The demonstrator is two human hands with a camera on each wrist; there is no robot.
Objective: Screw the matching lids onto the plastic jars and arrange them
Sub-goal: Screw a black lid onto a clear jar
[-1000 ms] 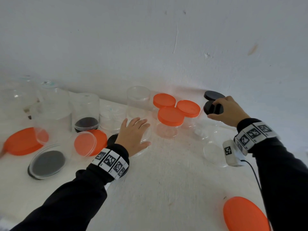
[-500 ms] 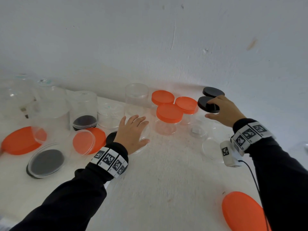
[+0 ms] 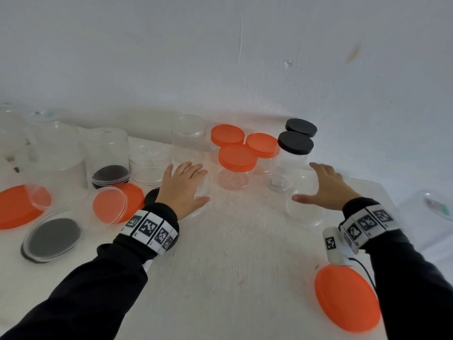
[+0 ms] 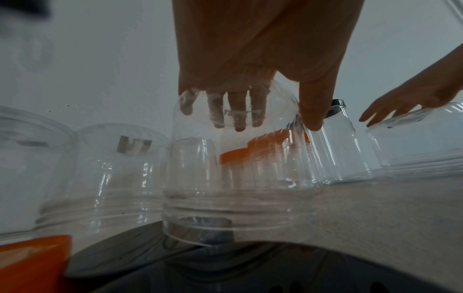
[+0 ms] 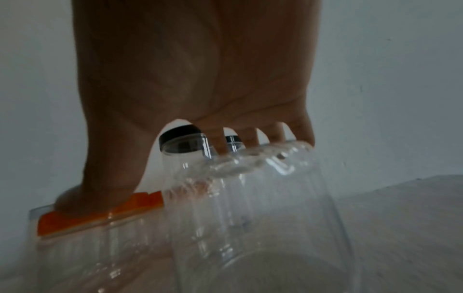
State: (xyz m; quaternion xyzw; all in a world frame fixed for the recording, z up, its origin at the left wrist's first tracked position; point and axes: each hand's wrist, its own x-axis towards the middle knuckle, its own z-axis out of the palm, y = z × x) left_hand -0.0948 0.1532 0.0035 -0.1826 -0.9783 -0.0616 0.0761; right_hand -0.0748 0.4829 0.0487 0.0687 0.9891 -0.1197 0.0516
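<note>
My left hand (image 3: 186,187) lies flat on the upturned base of a clear jar (image 3: 203,192). In the left wrist view its fingers (image 4: 238,111) show through the jar (image 4: 238,178) and the thumb runs down the side. My right hand (image 3: 318,186) is spread over another clear lidless jar (image 3: 305,209), with fingers (image 5: 225,142) touching its top. Just beyond it stands a small jar with a black lid (image 3: 295,143), and a second black-lidded jar (image 3: 301,127) stands behind that. Three orange-lidded jars (image 3: 236,157) are grouped between my hands.
Several clear jars (image 3: 61,148) stand at the left, one with a black lid (image 3: 110,175) beneath it. Large orange lids lie at the front right (image 3: 346,298) and far left (image 3: 17,207); a black one (image 3: 52,238) sits under a clear cover. The wall is close behind.
My right hand let go of the black-lidded jar and moved down and toward me onto the lidless clear jar. The left hand has stayed on its jar.
</note>
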